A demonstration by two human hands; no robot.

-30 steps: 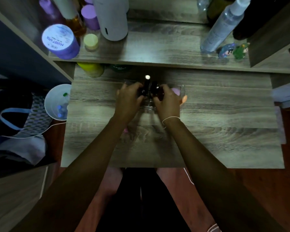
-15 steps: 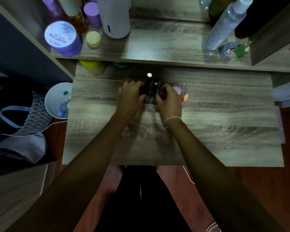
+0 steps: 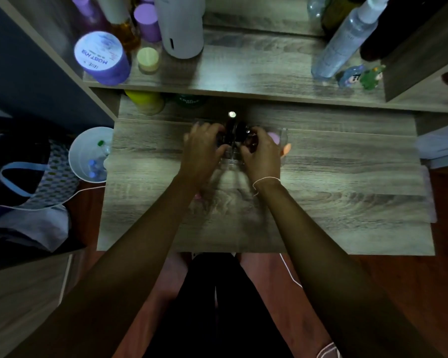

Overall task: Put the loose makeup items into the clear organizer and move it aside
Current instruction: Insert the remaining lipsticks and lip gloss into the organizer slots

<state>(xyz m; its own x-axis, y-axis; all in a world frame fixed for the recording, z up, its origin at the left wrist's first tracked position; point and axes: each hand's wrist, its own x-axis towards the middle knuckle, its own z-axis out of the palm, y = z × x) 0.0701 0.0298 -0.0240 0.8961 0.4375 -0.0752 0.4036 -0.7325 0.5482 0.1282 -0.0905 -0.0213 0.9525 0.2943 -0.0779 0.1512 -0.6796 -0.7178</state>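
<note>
Between both hands [image 3: 201, 148] sits the clear organizer [image 3: 282, 133].

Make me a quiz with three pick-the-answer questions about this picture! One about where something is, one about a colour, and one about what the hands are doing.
1. Where is the clear organizer?
A. on the floor
B. on the wooden table, in front of the person
C. on the upper shelf

2. What colour is the big round tub marked MOIST on the shelf?
A. purple
B. red
C. black

3. What are the left hand and the right hand doing?
A. resting on the lap
B. lifting the spray bottle
C. both working at the dark items in the organizer

Answers:
1. B, it stands on the tabletop between the hands.
2. A, its lid and side are purple.
3. C, both hands' fingers curl around the organizer's middle.
</note>
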